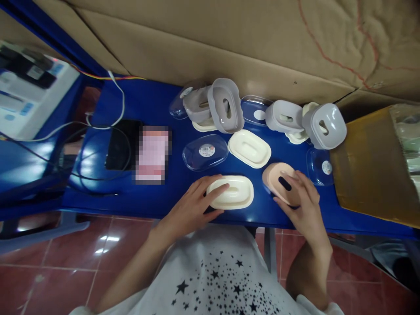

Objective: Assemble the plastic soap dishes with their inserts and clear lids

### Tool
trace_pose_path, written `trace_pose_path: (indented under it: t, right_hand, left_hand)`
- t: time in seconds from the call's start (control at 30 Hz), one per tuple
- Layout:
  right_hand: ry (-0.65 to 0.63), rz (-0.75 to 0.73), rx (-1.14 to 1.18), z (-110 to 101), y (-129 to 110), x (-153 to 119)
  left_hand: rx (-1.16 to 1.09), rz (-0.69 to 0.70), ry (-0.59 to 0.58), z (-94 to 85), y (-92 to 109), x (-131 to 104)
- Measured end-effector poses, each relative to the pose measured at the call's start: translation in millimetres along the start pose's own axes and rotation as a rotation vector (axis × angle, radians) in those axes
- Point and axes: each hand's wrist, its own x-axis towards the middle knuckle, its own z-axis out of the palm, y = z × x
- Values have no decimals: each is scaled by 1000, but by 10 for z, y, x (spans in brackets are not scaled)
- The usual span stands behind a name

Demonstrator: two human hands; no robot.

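Observation:
My left hand (pixel 200 199) grips the left end of a cream oval plastic base (pixel 241 199) lying on the blue table, one finger resting across its top. My right hand (pixel 303 197) holds a peach oval plastic shell (pixel 275 175) with a dark slot in its middle, tilted just right of the base and apart from it. Behind them lie a second cream base (pixel 251 148) and a transparent oval lid (pixel 193 153) with a round sticker. Grey plastic shells, among them one standing tilted (pixel 215 105) and one at the right (pixel 341 127), sit farther back.
A cardboard box (pixel 364 166) stands at the right edge, against brown sheeting (pixel 229 39) at the back. To the left are a blurred-out pink item (pixel 152 155), a black object (pixel 120 146), loose cables (pixel 123 103) and a white device (pixel 19 109).

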Motion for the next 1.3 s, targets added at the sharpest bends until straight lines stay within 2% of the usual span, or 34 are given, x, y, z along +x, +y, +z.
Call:
trace_pose_path:
  t: [0.07,0.13,0.2,0.3,0.37,0.47,0.57,0.7,0.8,0.87,0.97,1.1,1.17,1.3]
  right_hand:
    - [94,-12,38,-14,-73,-10]
    - [90,-110,116,-6,-226,26]
    - [-28,-282,177,30,-425,94]
    - [-232,-493,143,116,-675,218]
    - [-293,-562,97,174,-751,287]
    - [-307,-629,50,254,-749,336]
    - [-275,-652,36,339,-682,322]
    - [-220,-629,87,426,-564,246]
    - [-171,-622,91,438,-496,197]
    - [-136,-620,43,428,-476,186]
    - [-89,-590,-38,411,-474,208]
    - [-82,-578,29,406,-480,275]
    - [-78,-581,62,409,-482,299]
    - [-60,-601,36,424,-503,292]
  left_hand:
    - [-40,0,3,31,4,30]
    - [-69,-11,14,77,11,60]
    - [-91,-26,25,117,7,76]
    - [-112,-16,38,134,-17,63]
    - [-105,-5,36,120,-30,36]
    - [-84,6,18,79,-28,-8]
    - [-80,13,27,-1,-14,-36]
    - [-113,4,78,-221,-36,-13]
    - [0,-23,183,-396,-120,84]
    - [128,-64,206,-468,-201,176]
    - [248,-147,147,-498,-331,309]
    - [254,-237,86,-452,-459,417]
    - [235,-262,119,-424,-482,429]
    - [138,-213,284,-410,-411,370]
